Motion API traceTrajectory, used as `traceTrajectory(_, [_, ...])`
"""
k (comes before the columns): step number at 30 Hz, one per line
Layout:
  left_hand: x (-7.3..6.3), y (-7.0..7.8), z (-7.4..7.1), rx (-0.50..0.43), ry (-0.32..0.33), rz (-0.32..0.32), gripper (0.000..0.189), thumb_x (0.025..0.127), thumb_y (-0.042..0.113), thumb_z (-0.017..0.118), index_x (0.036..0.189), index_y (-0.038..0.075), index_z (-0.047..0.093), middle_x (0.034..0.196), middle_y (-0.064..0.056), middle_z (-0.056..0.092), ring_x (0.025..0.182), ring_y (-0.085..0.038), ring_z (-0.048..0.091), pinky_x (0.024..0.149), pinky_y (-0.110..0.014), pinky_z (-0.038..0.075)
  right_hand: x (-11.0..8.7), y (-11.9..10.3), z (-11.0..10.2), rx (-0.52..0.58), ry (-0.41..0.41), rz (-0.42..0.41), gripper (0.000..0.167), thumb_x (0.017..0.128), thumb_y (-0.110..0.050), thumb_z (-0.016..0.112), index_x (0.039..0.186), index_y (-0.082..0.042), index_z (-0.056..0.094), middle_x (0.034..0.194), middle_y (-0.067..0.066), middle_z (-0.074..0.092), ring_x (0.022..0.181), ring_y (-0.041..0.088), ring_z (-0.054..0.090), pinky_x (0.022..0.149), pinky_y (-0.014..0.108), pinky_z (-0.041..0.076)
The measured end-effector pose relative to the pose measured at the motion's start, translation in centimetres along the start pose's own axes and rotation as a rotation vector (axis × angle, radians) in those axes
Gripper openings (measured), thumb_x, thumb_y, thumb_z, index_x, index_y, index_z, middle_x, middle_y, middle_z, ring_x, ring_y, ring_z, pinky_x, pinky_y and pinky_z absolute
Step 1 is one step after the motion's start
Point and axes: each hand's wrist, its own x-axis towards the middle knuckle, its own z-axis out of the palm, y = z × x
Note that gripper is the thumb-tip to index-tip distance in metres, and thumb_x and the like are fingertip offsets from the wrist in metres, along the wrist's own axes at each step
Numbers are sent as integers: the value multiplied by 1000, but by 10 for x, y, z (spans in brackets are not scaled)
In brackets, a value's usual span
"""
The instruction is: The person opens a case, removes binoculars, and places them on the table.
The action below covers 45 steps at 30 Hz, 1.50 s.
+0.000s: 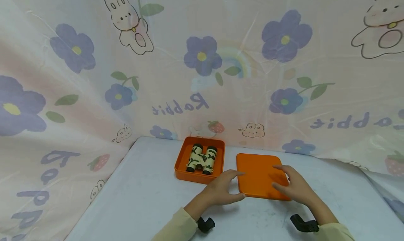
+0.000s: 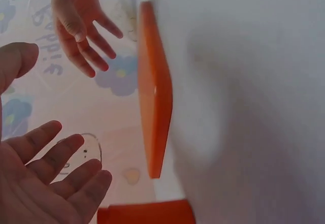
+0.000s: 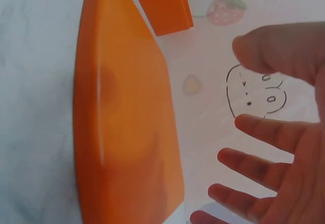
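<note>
An orange lid (image 1: 258, 176) lies flat on the white table, its smooth top facing up. Left of it stands an open orange box (image 1: 192, 177) with camouflage-patterned binoculars (image 1: 201, 159) lying inside. My left hand (image 1: 220, 190) hovers at the lid's near left corner, fingers spread and nothing in its grasp. Over the lid's right side is my right hand (image 1: 295, 185), thumb and fingers apart, also holding nothing. In the left wrist view the lid (image 2: 155, 97) appears edge-on, away from both hands. The right wrist view has the lid (image 3: 134, 112) beside the spread fingers (image 3: 254, 170).
A curtain (image 1: 240, 93) printed with rabbits and flowers hangs behind the white table (image 1: 132, 199) and along its left side. Black wrist mounts (image 1: 206, 225) sit at both cuffs. The box stands near the table's back edge.
</note>
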Motion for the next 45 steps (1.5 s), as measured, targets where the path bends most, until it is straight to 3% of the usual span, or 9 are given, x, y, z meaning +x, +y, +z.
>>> traceTrajectory(10, [-18,-13,-31,-98,77,-23,63,86,48,66,142,35,41,146,14,43,131,-16,47,106,-45,45,12,-20,0,16,5,-62,61,86,-36,71,135,-6,50,138,24,49,124,48,45,95,71,38])
traceTrajectory(18, [-27,-26,-55,-53,171,-38,62,87,42,67,143,29,43,146,8,45,133,-19,46,107,-47,44,29,-43,5,37,-11,-87,59,87,-38,69,135,-9,52,138,19,50,122,43,49,95,66,42])
traceTrajectory(25, [-39,-45,-74,-95,253,-10,59,86,34,70,140,20,48,143,-2,49,127,-31,50,102,-53,46,50,-65,13,78,-33,-124,55,86,-34,70,135,-14,52,130,12,54,118,40,53,95,57,48])
traceTrajectory(30, [-46,-60,-87,-62,326,9,55,86,29,71,136,25,51,139,1,53,129,-28,50,102,-52,47,63,-81,17,83,-61,-113,57,86,-38,70,135,-17,51,128,10,54,118,37,54,94,56,49])
traceTrajectory(39, [-53,-94,-101,-39,464,-24,49,85,19,72,132,19,56,136,-1,56,129,-26,50,104,-52,45,82,-102,29,98,-99,-132,59,83,-42,71,134,-17,51,122,8,55,116,32,55,95,52,50])
traceTrajectory(45, [-54,-114,-107,-69,492,-61,51,88,18,69,136,17,52,142,-8,49,130,-29,47,101,-53,46,93,-119,36,109,-125,-165,59,84,-37,71,134,-13,51,120,10,56,110,28,55,92,47,52])
